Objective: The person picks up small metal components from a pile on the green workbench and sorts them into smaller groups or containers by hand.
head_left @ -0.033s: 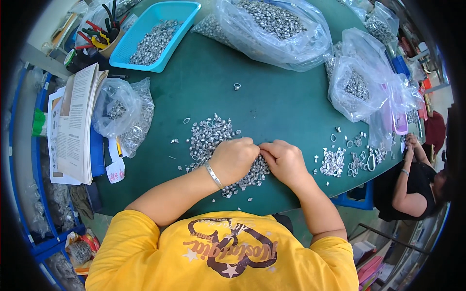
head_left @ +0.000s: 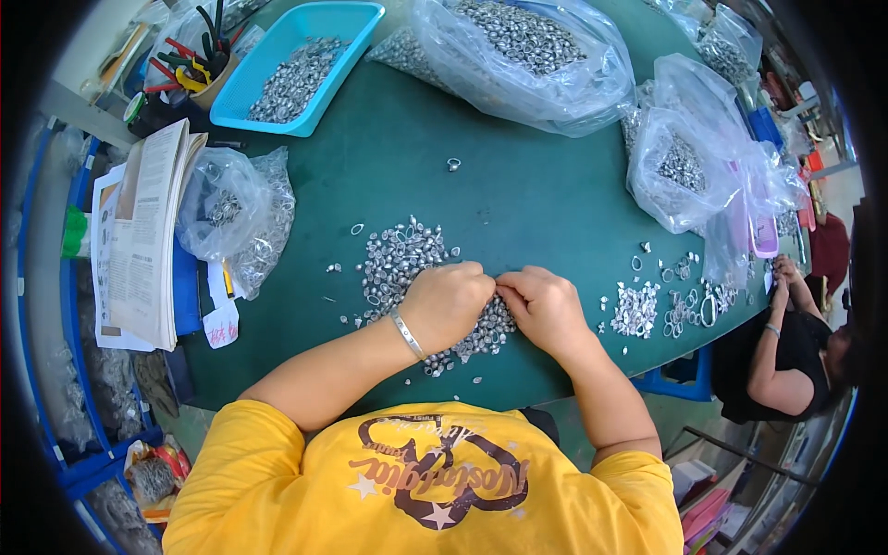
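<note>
My left hand and my right hand sit curled together, fingertips meeting over the near edge of the pile of small silver metal parts on the green surface. The fingers of both are pinched narrow around something tiny; I cannot tell what piece, since my knuckles cover it. One silver bracelet circles my left wrist.

I count one blue tray of the same parts at the far side, one big clear bag of them beside it, one smaller bag at my left, and at least two more bags at my right, bunched so I cannot separate them surely. A second, smaller scatter of parts and rings lies right of my hands. One stack of papers hangs over the left edge. The loose parts are too many and too small to count. Another person's arm shows at the right rim, partly cut off.
</note>
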Available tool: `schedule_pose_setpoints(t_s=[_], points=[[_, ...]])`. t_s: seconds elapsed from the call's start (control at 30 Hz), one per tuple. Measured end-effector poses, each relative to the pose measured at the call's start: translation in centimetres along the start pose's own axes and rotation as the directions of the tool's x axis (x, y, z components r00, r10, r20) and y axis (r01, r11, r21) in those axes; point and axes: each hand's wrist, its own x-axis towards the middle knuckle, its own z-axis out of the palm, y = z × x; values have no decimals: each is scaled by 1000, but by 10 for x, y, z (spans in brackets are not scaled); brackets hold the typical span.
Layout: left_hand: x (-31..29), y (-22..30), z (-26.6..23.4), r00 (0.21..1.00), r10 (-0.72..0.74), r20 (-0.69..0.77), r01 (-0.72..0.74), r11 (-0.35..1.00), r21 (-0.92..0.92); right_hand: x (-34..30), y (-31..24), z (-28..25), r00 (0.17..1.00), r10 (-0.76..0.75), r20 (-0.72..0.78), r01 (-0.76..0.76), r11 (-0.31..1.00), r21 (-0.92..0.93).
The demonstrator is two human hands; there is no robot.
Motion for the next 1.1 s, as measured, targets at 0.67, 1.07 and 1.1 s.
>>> schedule_pose_setpoints(t_s=[0.67,1.07,1.1], points=[[-1,-14,-17,964,-262,-54,201,842,-500,-8,18,-18,836,337,433,-474,47,879],[3,-15,-30,719,-492,490,462,-189,-867,-4,1,7,937,339,83,-318,730,605],[4,-24,-37,803,-353,480,339,-393,-855,1,-1,1,870,412,270,-451,444,774]])
